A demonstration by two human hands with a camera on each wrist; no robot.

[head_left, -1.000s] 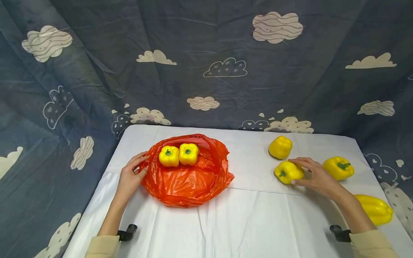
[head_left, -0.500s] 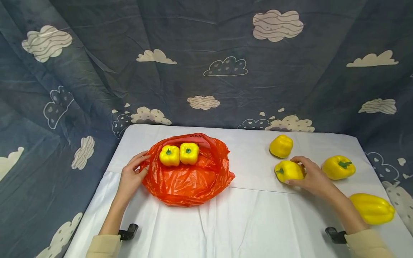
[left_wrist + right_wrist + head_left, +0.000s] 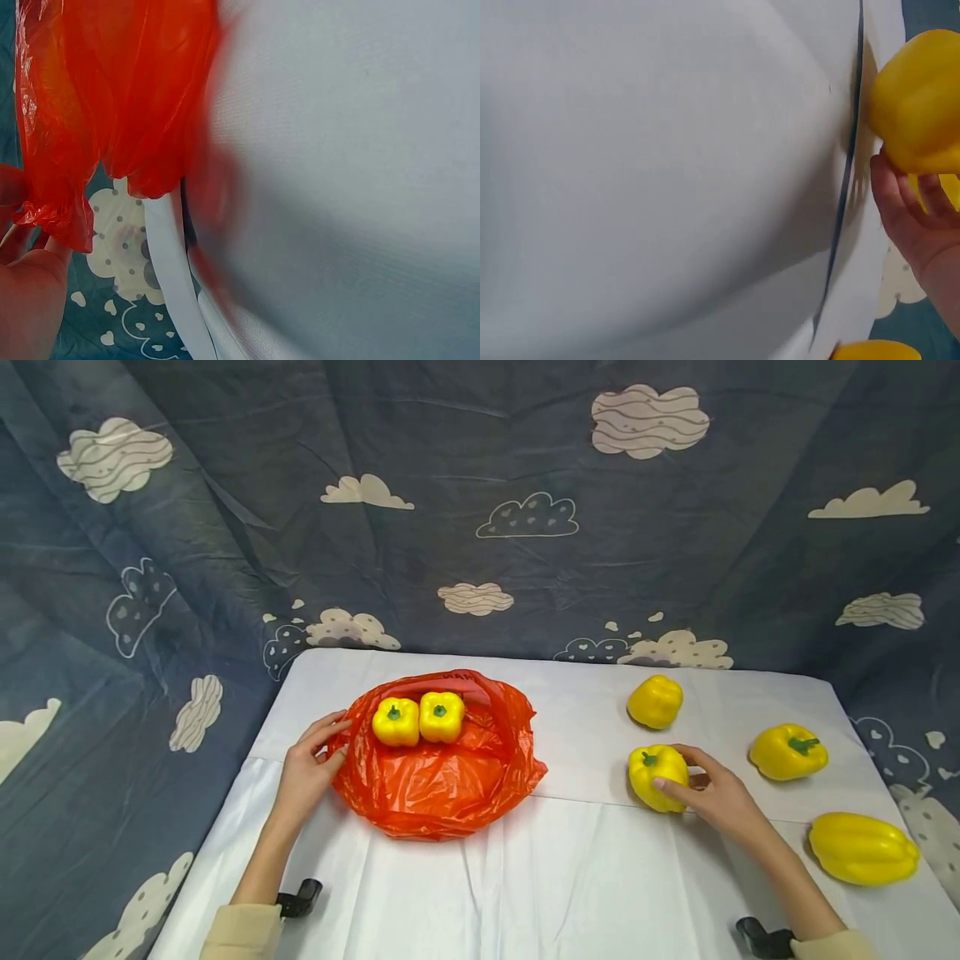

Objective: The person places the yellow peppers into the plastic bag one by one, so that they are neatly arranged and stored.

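Observation:
A red plastic bag [image 3: 442, 785] lies with its mouth wide on the left half of the table, and two yellow bell peppers [image 3: 396, 722] sit side by side in it. My left hand [image 3: 306, 777] pinches the bag's left edge; in the left wrist view the crumpled plastic passes between thumb and fingers. At right, my right hand [image 3: 723, 797] grips another yellow bell pepper [image 3: 656, 777] from its right side, stem facing up and toward me. The right wrist view shows this pepper [image 3: 922, 105] held at the fingertips, apparently just off the cloth.
Three more yellow peppers lie on the white cloth [image 3: 570, 877] at right: one behind the held pepper [image 3: 656, 702], one farther right [image 3: 789, 752], and a longer one [image 3: 862, 849] near the right edge. A dark cloud-patterned curtain [image 3: 420, 560] hangs behind and beside the table.
My right hand has taken hold of the pepper, turned it more upright and brought it slightly left and toward me. The left hand and bag have stayed put.

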